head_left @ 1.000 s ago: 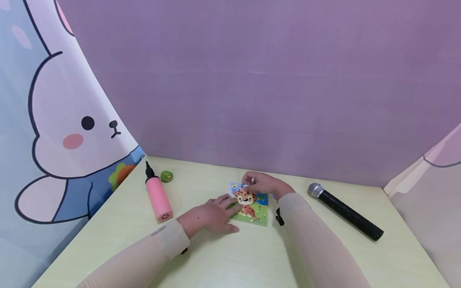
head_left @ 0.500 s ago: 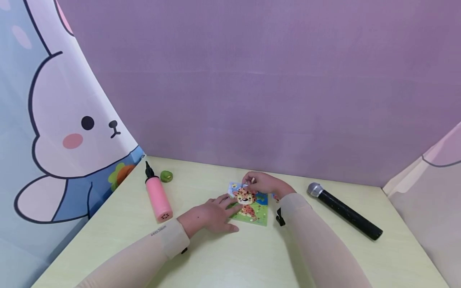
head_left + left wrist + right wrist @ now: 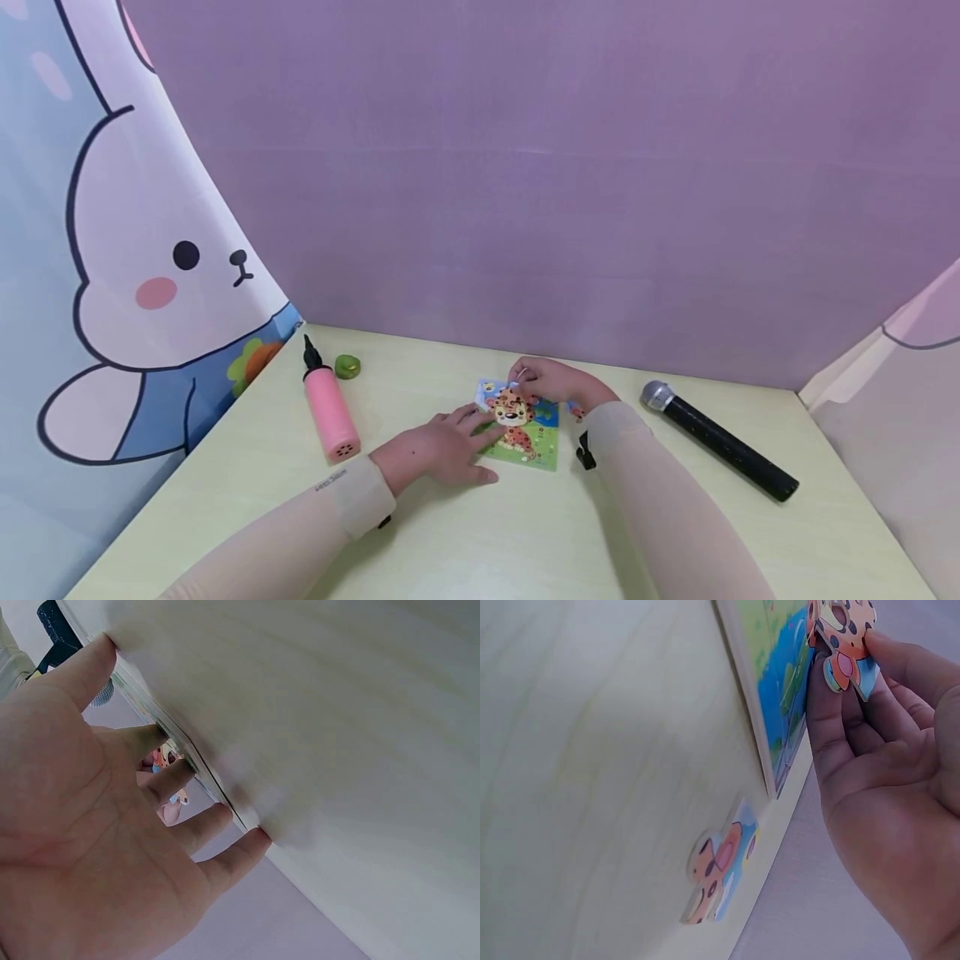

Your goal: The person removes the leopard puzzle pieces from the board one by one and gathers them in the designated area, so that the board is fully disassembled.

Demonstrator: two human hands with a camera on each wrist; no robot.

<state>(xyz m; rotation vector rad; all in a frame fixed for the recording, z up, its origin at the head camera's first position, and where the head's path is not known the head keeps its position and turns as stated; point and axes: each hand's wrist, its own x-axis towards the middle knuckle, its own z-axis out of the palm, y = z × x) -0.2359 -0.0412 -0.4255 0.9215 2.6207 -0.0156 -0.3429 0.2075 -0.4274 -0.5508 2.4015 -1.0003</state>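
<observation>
Your right hand (image 3: 553,382) pinches a spotted piece (image 3: 849,646) at the far side of the puzzle board (image 3: 543,454); your left hand (image 3: 450,450), fingers outstretched, touches its left edge (a loose piece (image 3: 724,862) lies just right).

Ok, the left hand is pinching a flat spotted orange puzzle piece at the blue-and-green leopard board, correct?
Wrong hand: the right hand is pinching that puzzle piece at the leopard board, as the right wrist view shows.

the puzzle piece (image 3: 853,641) is black-spotted orange and blue.
</observation>
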